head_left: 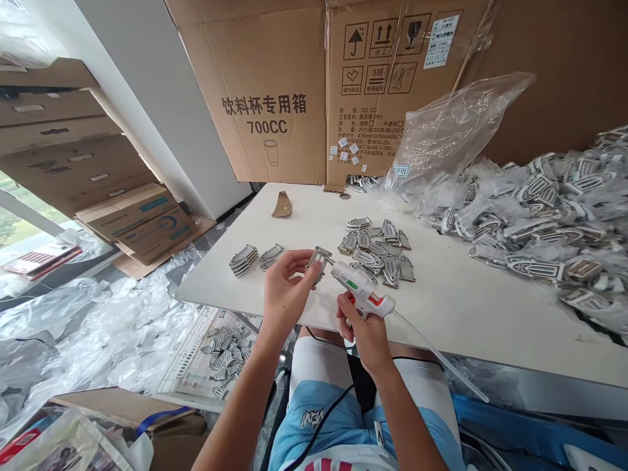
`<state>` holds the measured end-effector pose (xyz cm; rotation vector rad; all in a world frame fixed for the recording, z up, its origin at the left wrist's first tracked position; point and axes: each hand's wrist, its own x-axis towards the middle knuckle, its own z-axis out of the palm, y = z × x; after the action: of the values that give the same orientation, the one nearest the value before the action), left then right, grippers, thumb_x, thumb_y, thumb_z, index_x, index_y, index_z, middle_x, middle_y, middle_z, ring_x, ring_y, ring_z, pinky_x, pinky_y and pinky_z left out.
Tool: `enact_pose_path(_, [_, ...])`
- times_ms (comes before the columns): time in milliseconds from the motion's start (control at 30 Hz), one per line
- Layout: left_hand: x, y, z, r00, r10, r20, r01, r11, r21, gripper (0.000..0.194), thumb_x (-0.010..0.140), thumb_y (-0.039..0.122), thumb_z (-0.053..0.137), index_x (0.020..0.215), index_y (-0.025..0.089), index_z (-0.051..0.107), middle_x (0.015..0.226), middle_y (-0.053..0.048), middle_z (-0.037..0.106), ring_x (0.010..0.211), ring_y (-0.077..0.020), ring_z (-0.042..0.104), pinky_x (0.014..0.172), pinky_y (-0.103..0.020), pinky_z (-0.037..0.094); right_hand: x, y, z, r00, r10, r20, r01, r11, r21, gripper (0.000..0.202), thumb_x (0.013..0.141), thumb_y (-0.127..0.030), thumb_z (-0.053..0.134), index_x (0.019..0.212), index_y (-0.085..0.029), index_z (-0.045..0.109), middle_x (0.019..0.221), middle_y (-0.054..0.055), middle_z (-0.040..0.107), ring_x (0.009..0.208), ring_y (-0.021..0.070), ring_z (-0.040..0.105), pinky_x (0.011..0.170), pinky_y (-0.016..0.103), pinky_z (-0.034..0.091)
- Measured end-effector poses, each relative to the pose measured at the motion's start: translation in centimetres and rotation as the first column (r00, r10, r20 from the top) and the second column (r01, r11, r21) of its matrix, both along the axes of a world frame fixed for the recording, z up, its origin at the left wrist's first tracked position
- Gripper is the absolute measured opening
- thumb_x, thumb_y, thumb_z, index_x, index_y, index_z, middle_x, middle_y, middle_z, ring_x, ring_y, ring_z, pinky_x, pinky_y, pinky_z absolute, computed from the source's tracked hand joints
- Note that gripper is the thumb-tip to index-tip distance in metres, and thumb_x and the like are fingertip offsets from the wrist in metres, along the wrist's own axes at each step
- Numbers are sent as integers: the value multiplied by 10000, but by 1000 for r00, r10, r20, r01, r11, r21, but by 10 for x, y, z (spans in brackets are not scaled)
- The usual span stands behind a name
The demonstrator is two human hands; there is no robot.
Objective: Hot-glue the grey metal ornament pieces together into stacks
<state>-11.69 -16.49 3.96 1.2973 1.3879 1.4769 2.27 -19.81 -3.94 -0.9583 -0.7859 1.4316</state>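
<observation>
My left hand [289, 281] pinches a small silver metal buckle [320, 256] above the front part of the white table [275, 297]. In my right hand [360, 327] is a white hot glue gun [360, 282], my fingers wrapped round its handle. Its nozzle points left and sits at the buckle; whether they touch I cannot tell. A long clear glue stick [441, 356] sticks out of the gun's back. Just behind the gun lies a loose pile of similar buckles [375, 248]. Left of my left hand are a neat stack of buckles [244, 260] and another small group [271, 256].
Large cardboard boxes [275, 72] stand along the table's back. A heap of plastic-wrapped buckles [534, 209] covers the right side, beside a clear plastic bag [446, 131]. A cardboard scrap [282, 205] lies farther back. More buckles [228, 353] lie below left; a black cable [324, 418] crosses my lap.
</observation>
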Motion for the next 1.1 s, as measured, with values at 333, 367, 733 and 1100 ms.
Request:
enact_pose_path(333, [0, -2, 1, 1000, 6, 6, -6, 999, 32, 246, 845, 367, 854, 1013, 196, 800, 948, -65, 794, 778, -157, 692, 657, -258, 584, -2, -1, -1, 994, -17, 108, 16, 1000, 8, 443, 919, -586, 769, 783, -197, 607, 471, -77, 448, 436, 79, 337, 452, 235, 284])
enact_pose_path(367, [0, -3, 1, 1000, 8, 6, -9, 999, 33, 250, 842, 367, 857, 1014, 195, 801, 945, -65, 795, 777, -157, 694, 660, -260, 584, -2, -2, -1, 991, -22, 131, 21, 1000, 8, 434, 933, -580, 754, 789, -197, 610, 460, -81, 428, 442, 84, 336, 460, 239, 286])
enact_pose_path(733, [3, -10, 6, 999, 31, 14, -31, 999, 16, 261, 846, 356, 851, 1032, 183, 790, 889, -55, 778, 781, -158, 704, 667, -257, 585, 0, -1, 3, 988, 3, 154, -6, 1000, 22, 387, 924, -569, 714, 882, -200, 606, 429, -97, 403, 408, 90, 310, 443, 248, 274])
enact_pose_path(1100, [2, -9, 1, 998, 48, -29, -47, 998, 51, 245, 858, 345, 843, 1046, 197, 789, 879, -47, 772, 800, -164, 716, 683, -273, 588, 0, -1, -1, 982, 0, 190, -7, 999, 37, 369, 963, -550, 682, 941, -188, 617, 447, -94, 413, 425, 98, 323, 470, 263, 301])
